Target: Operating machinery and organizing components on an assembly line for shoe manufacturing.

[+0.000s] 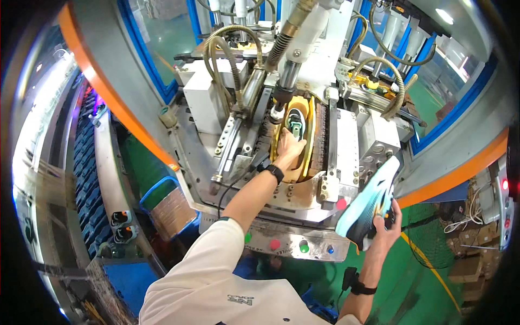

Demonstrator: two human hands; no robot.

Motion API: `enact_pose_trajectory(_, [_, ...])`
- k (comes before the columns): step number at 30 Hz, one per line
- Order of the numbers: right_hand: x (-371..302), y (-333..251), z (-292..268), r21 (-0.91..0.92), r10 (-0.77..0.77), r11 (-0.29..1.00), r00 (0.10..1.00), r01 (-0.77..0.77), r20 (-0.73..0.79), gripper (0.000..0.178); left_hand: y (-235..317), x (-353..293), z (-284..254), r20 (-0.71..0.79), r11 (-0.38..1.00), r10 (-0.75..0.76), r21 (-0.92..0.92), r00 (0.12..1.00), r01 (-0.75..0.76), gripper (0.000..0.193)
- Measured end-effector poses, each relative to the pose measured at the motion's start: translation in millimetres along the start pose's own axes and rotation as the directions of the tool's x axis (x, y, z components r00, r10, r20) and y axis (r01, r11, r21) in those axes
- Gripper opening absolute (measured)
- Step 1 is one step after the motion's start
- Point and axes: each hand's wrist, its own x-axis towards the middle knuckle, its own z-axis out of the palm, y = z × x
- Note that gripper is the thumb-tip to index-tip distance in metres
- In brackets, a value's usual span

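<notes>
My left hand (291,148) reaches into the press, its fingers closed about the near part of a shoe (295,122) that sits in a yellow-lined mould (310,146). A green insert shows in that shoe's opening; the hand hides the part closest to me. Out to the right, my right hand (386,230) grips a second shoe (368,203) by its dark upper. This shoe is tilted on its side, its light blue sole turned up and to the left. It is held in front of the press's right corner.
Above the mould hangs a metal press cylinder (290,76), close to my left hand. Push buttons line the front panel (287,246). An orange-edged guard (108,92) curves on the left, beside a conveyor (108,162) and a blue crate (170,208). Boxes (468,268) stand at right.
</notes>
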Motion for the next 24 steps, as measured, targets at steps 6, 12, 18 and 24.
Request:
enact_pose_trajectory(6, [58.8,-10.4,8.5,-0.344,-0.157,0.924,0.986,0.168,0.059,0.054,-4.8,42.6,18.7,-0.074,1.0,-0.003,0.02,0.997,0.005,0.071])
enact_pose_trajectory(12, [196.8,-7.5,122.2,-0.742,0.117,0.645,0.936,0.183,0.332,0.053,-43.0,-17.2,-59.0,0.577,0.402,-0.065,-0.731,0.814,0.551,0.03])
enact_pose_trajectory(18, [218.1,80.6,296.2,-0.79,0.352,0.496,0.748,0.361,0.563,0.05,-112.9,-200.8,-208.4,0.265,0.92,0.297,-0.337,0.917,-0.201,0.044])
enact_pose_trajectory(24, [172.6,191.2,350.1,-0.849,0.081,0.352,0.891,0.394,0.447,0.043,-143.6,-335.5,-296.8,-0.013,0.408,-0.19,-0.91,0.982,0.067,0.059])
